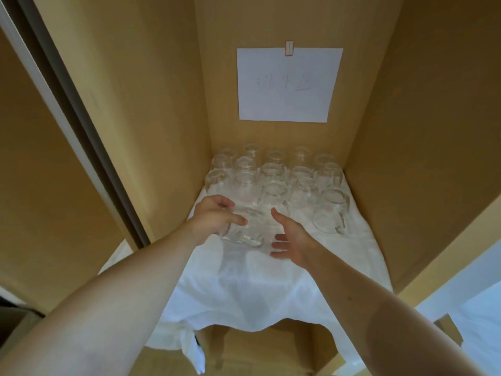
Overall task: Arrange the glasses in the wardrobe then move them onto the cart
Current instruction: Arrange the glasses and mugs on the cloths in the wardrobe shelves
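left hand (217,217): fingers curled round near glass (245,229), gripping its left side
right hand (291,237): fingers straight, just right of that glass, holding nothing
glasses (273,175): clustered in rows at far end of shelf
white cloth (257,289): covers wardrobe (151,104) shelf
paper (287,85): taped on back wall

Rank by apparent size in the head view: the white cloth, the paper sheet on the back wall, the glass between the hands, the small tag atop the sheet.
1. white cloth
2. paper sheet, though farther from the camera
3. glass at the left hand
4. tag
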